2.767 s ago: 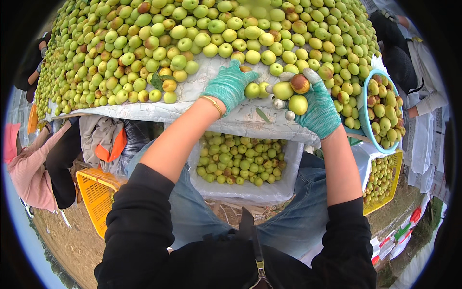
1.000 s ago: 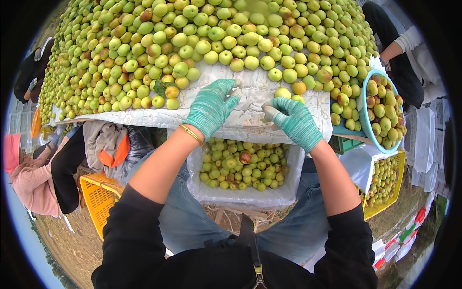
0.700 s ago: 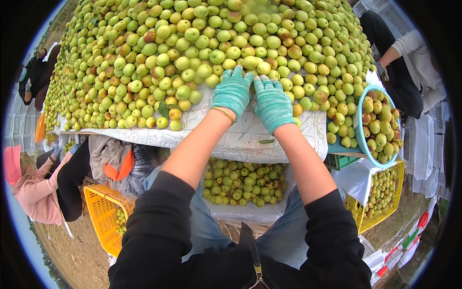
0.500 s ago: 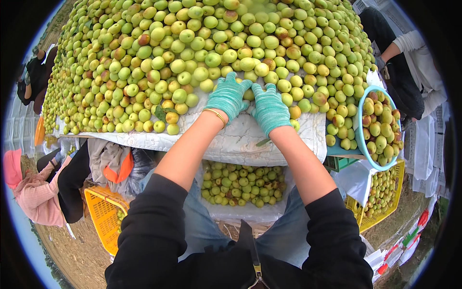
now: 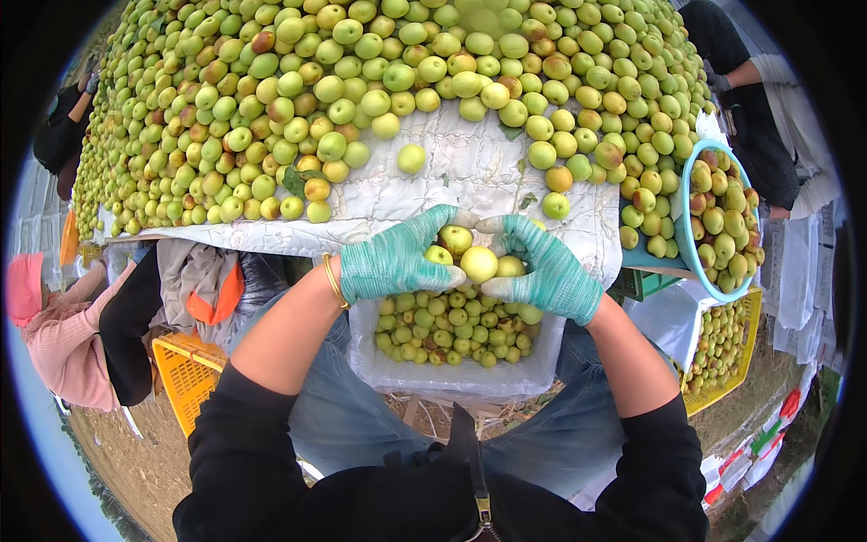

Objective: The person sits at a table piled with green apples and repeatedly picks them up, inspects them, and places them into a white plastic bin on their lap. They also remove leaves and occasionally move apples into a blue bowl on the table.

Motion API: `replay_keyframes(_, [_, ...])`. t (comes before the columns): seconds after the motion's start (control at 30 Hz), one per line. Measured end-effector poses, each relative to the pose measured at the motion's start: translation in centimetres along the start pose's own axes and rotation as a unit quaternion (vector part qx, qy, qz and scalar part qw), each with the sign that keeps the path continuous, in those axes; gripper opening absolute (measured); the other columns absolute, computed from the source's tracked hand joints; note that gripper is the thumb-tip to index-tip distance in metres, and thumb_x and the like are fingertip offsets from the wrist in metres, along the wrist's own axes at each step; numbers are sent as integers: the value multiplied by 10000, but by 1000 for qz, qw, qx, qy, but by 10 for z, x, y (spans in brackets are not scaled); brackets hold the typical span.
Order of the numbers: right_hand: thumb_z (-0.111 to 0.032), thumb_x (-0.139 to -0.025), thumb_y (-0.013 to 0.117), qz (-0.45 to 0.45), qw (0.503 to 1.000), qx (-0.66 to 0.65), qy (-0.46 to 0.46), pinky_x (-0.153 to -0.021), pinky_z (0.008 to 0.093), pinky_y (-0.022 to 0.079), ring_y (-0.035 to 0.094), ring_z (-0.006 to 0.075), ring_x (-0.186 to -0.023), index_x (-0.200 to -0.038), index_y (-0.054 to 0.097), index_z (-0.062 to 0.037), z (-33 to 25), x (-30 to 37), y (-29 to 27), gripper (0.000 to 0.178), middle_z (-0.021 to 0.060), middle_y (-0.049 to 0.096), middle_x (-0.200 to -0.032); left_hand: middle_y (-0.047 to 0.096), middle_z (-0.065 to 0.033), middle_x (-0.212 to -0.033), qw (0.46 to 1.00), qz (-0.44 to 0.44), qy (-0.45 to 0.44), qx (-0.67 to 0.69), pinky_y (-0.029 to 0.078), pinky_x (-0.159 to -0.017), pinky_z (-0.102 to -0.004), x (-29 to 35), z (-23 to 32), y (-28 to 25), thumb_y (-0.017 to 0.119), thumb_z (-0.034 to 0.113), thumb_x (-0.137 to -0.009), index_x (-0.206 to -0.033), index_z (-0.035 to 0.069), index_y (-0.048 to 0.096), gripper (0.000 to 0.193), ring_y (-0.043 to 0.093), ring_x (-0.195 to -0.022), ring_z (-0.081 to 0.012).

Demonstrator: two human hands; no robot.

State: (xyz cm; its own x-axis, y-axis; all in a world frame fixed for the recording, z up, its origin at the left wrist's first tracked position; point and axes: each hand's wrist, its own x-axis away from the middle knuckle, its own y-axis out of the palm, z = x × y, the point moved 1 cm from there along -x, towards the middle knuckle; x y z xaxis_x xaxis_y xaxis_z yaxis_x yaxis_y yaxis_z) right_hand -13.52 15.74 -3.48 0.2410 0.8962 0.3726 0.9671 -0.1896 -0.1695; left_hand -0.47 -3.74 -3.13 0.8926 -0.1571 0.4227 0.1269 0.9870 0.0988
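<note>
My left hand [image 5: 397, 257] and my right hand [image 5: 549, 275], both in turquoise knit gloves, curve toward each other with fingertips nearly meeting. Between them they cup several yellow-green jujubes [image 5: 479, 264], some tinged reddish brown. Just below the hands, between my knees, a container with a clear plastic liner [image 5: 470, 388] holds many more jujubes [image 5: 452, 334]. Ahead, a big heap of jujubes [image 5: 271, 99] covers a white quilted cloth [image 5: 379, 194]. One jujube [image 5: 411, 159] lies apart on the cloth's bare patch.
At right stands a light-blue basin [image 5: 684, 226] of browner jujubes, above a yellow crate [image 5: 748, 348] of fruit. An orange-yellow crate [image 5: 185, 379] is at lower left. A person in pink [image 5: 72, 352] sits at left; other people's arms show at both far edges.
Both hands have drawn back from the heap toward me, over the lined container, with jujubes gathered between them. A patch of white cloth now shows where they were.
</note>
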Motion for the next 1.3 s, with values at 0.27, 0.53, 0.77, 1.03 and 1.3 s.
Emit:
replay_keyframes(0.27, [-265, -791, 756, -24, 996, 20, -81, -948, 358, 453, 588, 220, -1071, -1283, 507, -54, 8, 32, 22, 590, 114, 617, -1156, 447, -107, -1372, 972, -144, -62, 174, 488, -971, -347, 13, -6, 33, 616, 192, -910, -1408, 55, 387, 565, 471, -1233, -194])
replay_keyframes(0.53, [-158, -819, 668, 79, 990, 119, 5, -763, 372, 505, 644, 268, -842, -1044, 603, -13, 17, 31, 10, 276, 142, 654, -903, 574, -152, -1226, 949, -32, -92, -301, 503, -871, -341, -4, -3, 7, 619, 258, -908, -1285, 89, 559, 418, 609, -1020, -236])
replay_keyframes(0.77, [-221, -915, 603, 270, 960, 72, 22, -613, 297, 505, 626, 149, -636, -983, 667, -15, 12, 20, -43, 226, 100, 657, -716, 530, -103, -1240, 667, 395, 87, -625, 410, -978, -413, -74, -24, -63, 646, 178, -827, -1073, 104, 642, 258, 480, -1120, -353])
replay_keyframes(1.03, [-191, -840, 633, 182, 880, 438, -26, -882, 392, 500, 568, 308, -1116, -1276, 522, -122, 39, -12, -73, 455, 132, 463, -1355, 561, -140, -1090, 718, 309, 213, -587, 499, -840, -397, -89, -17, 0, 643, 51, -760, -1104, 88, 586, 351, 568, -990, -309])
replay_keyframes(1.3, [-268, -690, 747, 110, 849, 490, 165, -843, 422, 524, 602, 317, -1045, -1186, 562, -159, 12, -10, -66, 541, 147, 458, -1288, 572, -135, -1070, 835, 103, 124, -527, 524, -738, -416, -96, -1, 59, 593, 271, -855, -1172, 137, 564, 346, 625, -898, -318])
